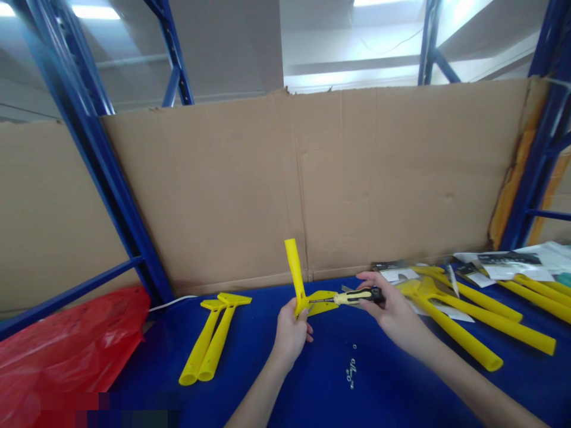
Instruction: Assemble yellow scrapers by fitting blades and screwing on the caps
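Observation:
My left hand (288,337) grips the head end of a yellow plastic scraper handle (293,263), its hollow tube pointing up. In my right hand (395,312) is a screwdriver (354,296) with a cream-and-black grip, held level. Its shaft reaches left, and the tip meets the head of the handle near my left fingers; the exact contact is too small to make out. Just behind the shaft shows a flat yellow piece (324,304) with small holes. Several small metal screws and nuts (350,375) lie on the blue surface below the hands.
Two more yellow handles (216,342) lie side by side on the left. Several yellow scrapers (464,333) and plastic packets (508,264) are piled at right. Cardboard (214,196) stands behind the blue tabletop (250,392). A red plastic bag (75,345) and blue rack posts flank it.

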`<action>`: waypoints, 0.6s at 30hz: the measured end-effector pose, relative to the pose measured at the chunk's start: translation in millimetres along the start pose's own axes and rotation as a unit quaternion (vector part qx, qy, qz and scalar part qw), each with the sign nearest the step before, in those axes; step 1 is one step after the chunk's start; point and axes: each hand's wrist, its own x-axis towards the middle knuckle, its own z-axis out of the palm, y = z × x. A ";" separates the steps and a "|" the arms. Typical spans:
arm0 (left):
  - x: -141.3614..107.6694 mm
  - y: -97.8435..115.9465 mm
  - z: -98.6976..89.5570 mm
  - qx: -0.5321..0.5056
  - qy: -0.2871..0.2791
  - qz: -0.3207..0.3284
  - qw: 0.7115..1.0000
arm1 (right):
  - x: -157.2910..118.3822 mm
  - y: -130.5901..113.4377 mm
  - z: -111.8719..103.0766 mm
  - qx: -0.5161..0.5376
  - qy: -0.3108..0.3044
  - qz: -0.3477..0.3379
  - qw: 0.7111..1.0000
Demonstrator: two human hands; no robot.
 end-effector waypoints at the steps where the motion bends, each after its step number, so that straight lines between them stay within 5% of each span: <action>1: -0.3 0.0 0.2 0.003 -0.005 0.003 1.000 | 0.6 -0.4 -0.6 -0.019 0.005 0.003 1.000; 5: -0.6 0.1 -0.6 -0.001 -0.002 0.004 1.000 | -0.8 -0.8 1.4 -0.098 0.024 0.039 0.994; 12: -0.8 1.0 -1.2 -0.017 0.008 -0.006 1.000 | -2.6 0.0 2.9 -0.020 0.010 -0.002 1.000; 18: -1.2 -0.6 0.4 -0.004 -0.004 0.007 1.000 | -0.6 -5.3 -0.2 -0.094 0.034 0.032 0.994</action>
